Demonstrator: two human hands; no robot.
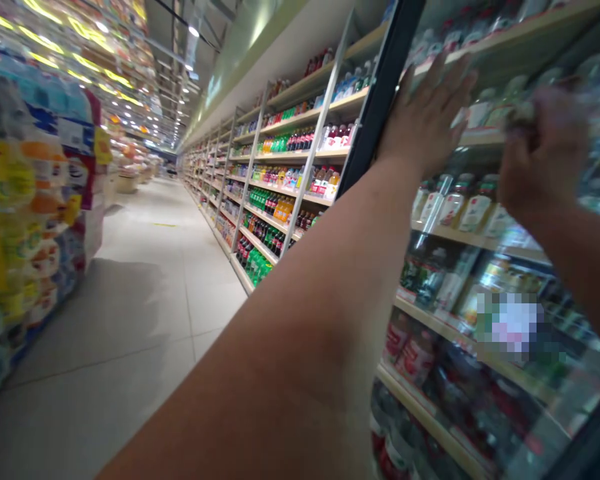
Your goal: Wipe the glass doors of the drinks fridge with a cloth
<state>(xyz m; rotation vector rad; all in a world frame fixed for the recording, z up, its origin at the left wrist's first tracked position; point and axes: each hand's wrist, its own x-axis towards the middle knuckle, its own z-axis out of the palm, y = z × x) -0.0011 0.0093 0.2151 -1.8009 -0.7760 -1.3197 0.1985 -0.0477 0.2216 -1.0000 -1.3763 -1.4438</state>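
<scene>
Tiled floor, bottle shelves and glass door are seen; left hand spread at door, right hand blurred (its grip cannot be told).

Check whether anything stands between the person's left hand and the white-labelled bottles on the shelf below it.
Yes: the reflective glass pane stands between the left hand and the white-labelled bottles, covering the shelf front there.
</scene>
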